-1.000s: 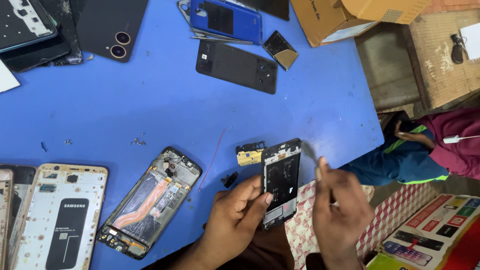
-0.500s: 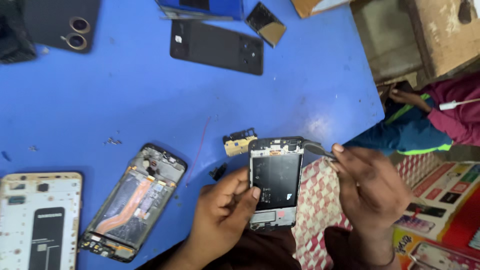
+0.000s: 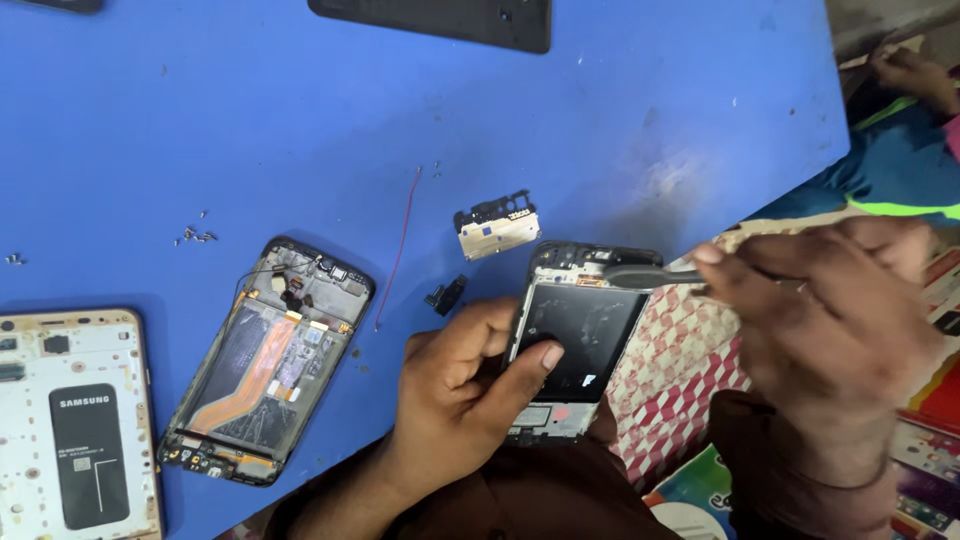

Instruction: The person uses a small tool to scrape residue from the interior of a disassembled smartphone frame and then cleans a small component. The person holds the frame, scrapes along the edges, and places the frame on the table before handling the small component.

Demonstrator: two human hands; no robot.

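Your left hand [image 3: 455, 400] grips an opened phone frame [image 3: 575, 335] w/ a dark rectangular panel inside. Far left, a white opened phone [image 3: 75, 425] carries a black rectangular label. Bottom right, colourful printed packets [image 3: 925, 400], red/blue/green, partly hidden by your right hand [image 3: 830, 310].

The right hand [image 3: 830, 310] is blurred; the white phone frame [image 3: 75, 420] is cut off.

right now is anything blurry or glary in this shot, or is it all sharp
Head view: the right hand and the tool it holds are smeared by motion blur; the left hand and the opened phone frame it grips look sharper. Lighting is soft and even, with only faint shadows on the blue table and no strong glare.
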